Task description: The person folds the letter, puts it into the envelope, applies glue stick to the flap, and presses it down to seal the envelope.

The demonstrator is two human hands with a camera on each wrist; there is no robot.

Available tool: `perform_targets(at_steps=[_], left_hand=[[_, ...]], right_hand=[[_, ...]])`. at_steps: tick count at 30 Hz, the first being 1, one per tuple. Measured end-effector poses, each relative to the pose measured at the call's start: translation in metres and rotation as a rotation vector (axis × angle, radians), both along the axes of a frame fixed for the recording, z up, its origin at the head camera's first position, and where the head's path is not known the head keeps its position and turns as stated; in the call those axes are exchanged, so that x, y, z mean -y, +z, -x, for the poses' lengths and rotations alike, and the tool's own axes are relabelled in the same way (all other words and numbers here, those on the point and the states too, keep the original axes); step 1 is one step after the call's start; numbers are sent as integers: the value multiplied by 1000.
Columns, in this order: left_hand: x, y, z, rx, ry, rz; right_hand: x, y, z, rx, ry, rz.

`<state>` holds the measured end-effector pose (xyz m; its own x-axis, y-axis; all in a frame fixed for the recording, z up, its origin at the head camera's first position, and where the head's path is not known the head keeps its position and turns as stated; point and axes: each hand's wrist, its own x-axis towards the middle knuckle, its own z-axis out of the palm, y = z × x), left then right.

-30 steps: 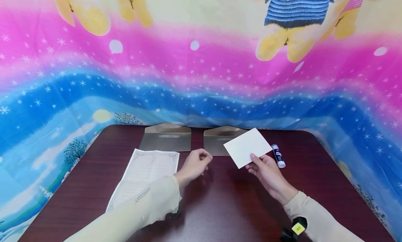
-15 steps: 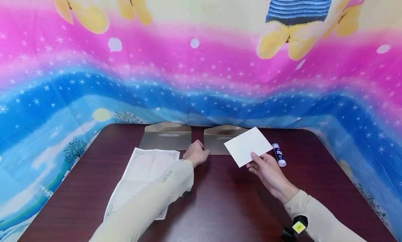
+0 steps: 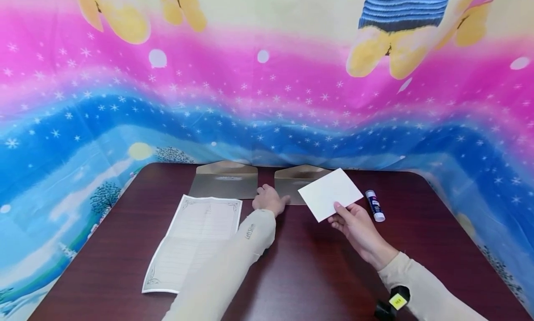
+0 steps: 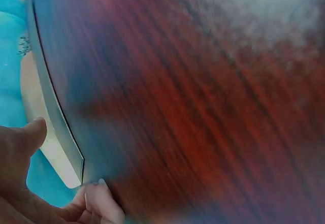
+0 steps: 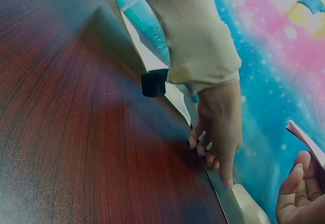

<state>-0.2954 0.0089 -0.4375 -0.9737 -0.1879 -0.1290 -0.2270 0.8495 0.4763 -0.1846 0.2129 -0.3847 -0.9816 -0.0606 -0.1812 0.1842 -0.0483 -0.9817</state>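
Observation:
In the head view my left hand [image 3: 269,200] reaches to the left end of the right-hand grey envelope [image 3: 292,186], whose flap is up. The left wrist view shows the thumb [image 4: 33,132] stretched out over that envelope [image 4: 63,132], apart from the fingers [image 4: 104,203], which lie by its near corner at the tabletop. Nothing shows between them. My right hand [image 3: 360,228] holds a folded white sheet of paper [image 3: 329,191] above the table, thumb on top and fingers beneath. Its layered edge [image 5: 304,137] shows in the right wrist view.
A second grey envelope [image 3: 225,186], flap also up, lies at the table's back edge. Before it rests a creased, bordered letter sheet [image 3: 200,237], partly under my left sleeve. A glue stick [image 3: 374,205] lies beyond my right hand. A printed curtain [image 3: 267,103] hangs behind the table [image 3: 317,274].
My left hand has moved forward and right to the right-hand envelope, its thumb spreading out. The right hand keeps the folded sheet in nearly the same place.

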Motion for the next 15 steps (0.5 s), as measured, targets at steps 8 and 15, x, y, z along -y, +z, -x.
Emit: perform_targets(at_steps=[8, 15], left_hand=[[-2, -2, 7, -12, -39, 134], [6, 7, 9, 22, -88, 153]], right_hand=[[2, -1, 0, 14, 3, -18], [-3, -3, 1, -7, -17, -36]])
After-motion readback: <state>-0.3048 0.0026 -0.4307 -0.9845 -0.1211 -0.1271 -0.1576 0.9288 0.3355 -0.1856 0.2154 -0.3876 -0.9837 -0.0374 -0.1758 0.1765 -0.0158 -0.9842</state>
